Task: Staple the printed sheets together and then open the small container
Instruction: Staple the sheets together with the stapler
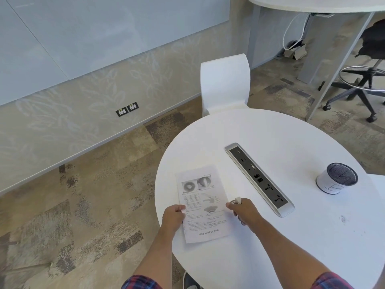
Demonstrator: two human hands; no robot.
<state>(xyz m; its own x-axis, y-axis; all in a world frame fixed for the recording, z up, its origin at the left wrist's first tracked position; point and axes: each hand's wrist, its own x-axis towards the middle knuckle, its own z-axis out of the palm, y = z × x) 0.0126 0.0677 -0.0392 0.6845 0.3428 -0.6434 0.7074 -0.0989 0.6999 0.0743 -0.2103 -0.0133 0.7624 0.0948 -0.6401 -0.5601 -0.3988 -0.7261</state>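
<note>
The printed sheets (203, 203) lie flat near the left edge of the round white table (291, 236). My left hand (174, 217) pinches their left edge, thumb on top. At the right edge of the sheets, my right hand (243, 209) grips a small silver stapler (236, 201), whose tip sticks out above the fingers. The small container (335, 178), a white cylinder with a dark grey lid, stands at the table's right side, far from both hands.
A long silver power and data socket strip (259, 178) is set into the table between the sheets and the container. A white chair (225, 84) stands behind the table. An office chair (362, 80) and another table (312, 3) are at the back right.
</note>
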